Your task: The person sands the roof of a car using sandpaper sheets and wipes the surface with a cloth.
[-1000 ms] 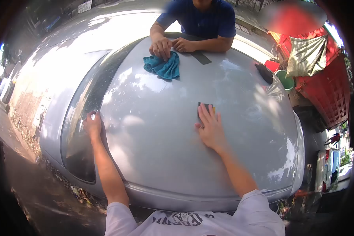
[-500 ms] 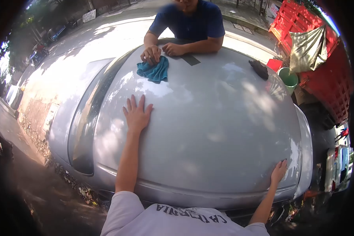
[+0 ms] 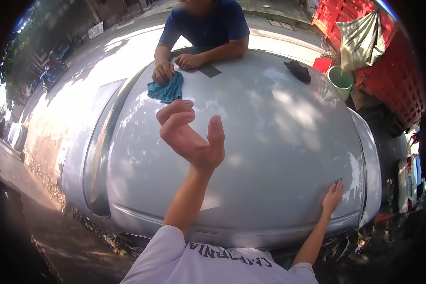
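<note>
My left hand (image 3: 191,135) is raised over the grey car roof (image 3: 265,156), its fingers bent, its thumb held apart and nothing seen in it. Far to the right, my right hand (image 3: 333,195) lies on the roof near its side edge, over a dark pad (image 3: 337,181) of which only a bit shows at the fingertips. Beyond my left hand, a teal cloth (image 3: 168,89) lies under a co-worker's hand. A flat dark sheet (image 3: 209,70) is beside the co-worker's other arm. At the far right of the roof is a crumpled dark cloth (image 3: 297,72).
A co-worker in a blue shirt (image 3: 203,26) leans on the far side of the roof. A green bucket (image 3: 341,81), a red slatted structure (image 3: 393,80) and a draped pale cloth (image 3: 362,40) stand at the right. A parked motorcycle (image 3: 54,73) is at the left.
My left hand has risen off the roof and its fingers have curled. My right hand, earlier on the pad mid-roof, has moved right and nearer me. The view has shifted.
</note>
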### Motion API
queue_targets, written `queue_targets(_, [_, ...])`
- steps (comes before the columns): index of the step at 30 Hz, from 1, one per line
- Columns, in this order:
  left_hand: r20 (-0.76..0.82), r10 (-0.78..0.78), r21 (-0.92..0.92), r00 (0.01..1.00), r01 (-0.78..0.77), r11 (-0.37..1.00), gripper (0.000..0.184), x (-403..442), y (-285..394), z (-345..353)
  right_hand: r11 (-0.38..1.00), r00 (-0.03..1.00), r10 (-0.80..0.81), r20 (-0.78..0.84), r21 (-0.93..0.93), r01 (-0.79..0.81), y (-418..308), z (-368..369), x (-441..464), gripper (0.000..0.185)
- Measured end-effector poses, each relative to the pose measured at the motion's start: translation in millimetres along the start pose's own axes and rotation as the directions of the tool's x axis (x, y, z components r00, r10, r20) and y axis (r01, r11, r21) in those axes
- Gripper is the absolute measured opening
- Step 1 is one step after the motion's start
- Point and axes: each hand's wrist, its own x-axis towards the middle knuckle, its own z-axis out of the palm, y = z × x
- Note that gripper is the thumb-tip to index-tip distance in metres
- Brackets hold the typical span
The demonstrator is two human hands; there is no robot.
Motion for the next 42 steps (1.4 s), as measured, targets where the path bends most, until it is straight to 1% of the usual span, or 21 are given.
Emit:
queue_targets(1, [-0.014,0.03,0.063,0.999,-0.029,0.998,0.046,1.3,2.6,-6.7,1.0,1.0,0.004,-0.005,0.008,-0.004,-0.5,1.9,0.6,0.056])
queue_targets(2, [-0.015,0.037,0.058,0.999,-0.036,0.998,0.046,1.2,4.2,-11.4,1.0,1.0,0.008,-0.001,-0.001,-0.008,-0.7,1.8,1.6,0.055])
queue_targets(4, [0.014,0.023,0.156,1.0,-0.025,0.987,0.041,-0.3,7.7,-22.2,1.0,1.0,0.002,0.004,-0.013,-0.002,-0.6,0.9,0.1,0.055])
queue_targets(10, [-0.04,0.006,0.175,0.999,0.001,0.985,0.03,9.9,9.5,-35.0,1.0,1.0,0.003,-0.014,0.002,-0.003,-0.3,-1.7,4.1,0.055])
queue_targets(13, [-0.031,-0.005,0.199,1.0,0.011,0.98,0.029,9.7,9.3,-36.5,1.0,1.0,0.014,0.007,0.009,-0.014,-3.3,-3.8,3.2,0.055])
queue_targets(17, [-0.063,-0.006,0.156,0.998,0.016,0.988,0.029,7.7,8.4,-32.1,0.999,1.0,0.021,0.008,0.037,-0.021,-3.5,-3.0,2.7,0.055])
queue_targets(19, [-0.125,0.013,0.147,0.992,0.005,0.989,0.031,7.4,6.8,-29.6,0.999,1.0,0.016,0.01,0.047,-0.016,-3.5,-3.0,2.5,0.055])
queue_targets(23, [-0.136,0.042,0.146,0.99,-0.022,0.989,0.031,7.2,8.1,-29.2,0.999,1.0,0.015,0.013,0.048,-0.016,-2.4,1.0,3.2,0.055])
queue_targets(26, [-0.169,0.049,0.097,0.984,-0.033,0.995,0.031,8.2,15.7,-25.6,0.999,0.999,0.026,0.019,0.047,-0.026,-3.1,1.6,5.3,0.055])
queue_targets(29, [-0.112,0.05,0.098,0.992,-0.039,0.994,0.032,6.1,28.3,-26.9,0.998,0.999,0.04,0.024,0.038,-0.041,-7.4,1.3,5.1,0.056])
queue_targets(31, [-0.157,0.085,0.033,0.984,-0.081,0.996,0.032,4.9,37.1,-24.4,0.998,0.998,0.052,0.028,0.029,-0.052,-8.4,1.8,2.7,0.056])
queue_targets(33, [-0.182,0.06,0.029,0.982,-0.056,0.998,0.031,0.5,43.3,-21.1,1.0,1.0,0.018,0.026,0.021,-0.018,-12.9,0.7,3.0,0.057])
queue_targets(34, [-0.022,0.084,-0.074,0.996,-0.085,0.994,0.028,-7.3,41.0,-20.7,0.999,0.999,0.031,0.031,0.007,-0.032,-13.9,3.0,2.0,0.057])
queue_targets(35, [0.126,0.119,-0.179,0.985,-0.096,0.979,0.026,-17.4,37.3,-21.0,0.999,0.999,0.034,0.041,-0.009,-0.034,-15.9,7.4,4.2,0.057])
queue_targets(36, [0.401,0.203,-0.095,0.893,-0.179,0.979,0.022,-24.8,17.9,-23.2,0.999,0.998,0.026,0.049,-0.028,-0.024,-15.6,6.1,6.0,0.057])
queue_targets(37, [0.648,0.228,-0.028,0.726,-0.277,0.96,0.019,-32.4,-14.6,-32.4,0.999,0.999,0.007,0.052,-0.053,-0.004,-16.4,-0.1,3.3,0.057])
queue_targets(38, [0.713,0.038,0.124,0.7,-0.179,0.976,0.016,-47.4,-53.7,-53.0,0.995,0.995,0.046,0.085,-0.089,-0.039,-23.7,-4.2,-0.6,0.058])
queue_targets(39, [0.739,-0.157,0.285,0.656,-0.092,0.954,0.013,-58.4,-92.0,-83.5,0.991,0.99,0.078,0.113,-0.12,-0.064,-33.7,-7.3,0.4,0.058])
queue_targets(40, [0.683,-0.316,0.498,0.659,-0.102,0.861,0.01,-57.7,-123.2,-123.7,0.992,0.993,0.034,0.116,-0.124,-0.019,-38.2,-6.3,0.5,0.058])
queue_targets(41, [0.534,-0.48,0.671,0.696,-0.003,0.742,0.01,-56.8,-149.9,-169.0,0.992,0.989,0.065,0.135,-0.113,-0.05,-38.5,-4.5,-4.1,0.058])
queue_targets(42, [0.28,-0.65,0.825,0.706,0.17,0.54,0.014,-54.9,-167.1,-215.4,0.992,0.983,0.098,0.155,-0.1,-0.083,-45.8,-3.2,-4.8,0.058])
